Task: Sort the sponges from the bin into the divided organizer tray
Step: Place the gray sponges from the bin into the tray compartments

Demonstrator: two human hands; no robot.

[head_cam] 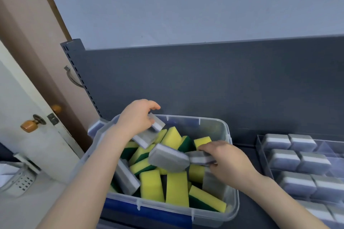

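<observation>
Both hands are in the bin (235,201), which is full of sponges. The left hand (136,117) curls its fingers round a grey sponge (149,134) and holds it up over the pile, near the back of the bin. This sponge is tilted. Its long side runs from the back right down to the front left. The right hand (225,160) pinches the other grey sponge (199,158) low in the middle of the bin. A third grey sponge (168,160) touches that one on the left, and I cannot tell if the hand holds it too. Yellow sponges (176,188) lie under them. The tray (260,147) sits just to the right of the bin, with sorted sponges (283,157) in its rows. The right hand is closer to the tray, so I think it should go first, moving right over the bin wall. I can read no words or labels anywhere.
</observation>
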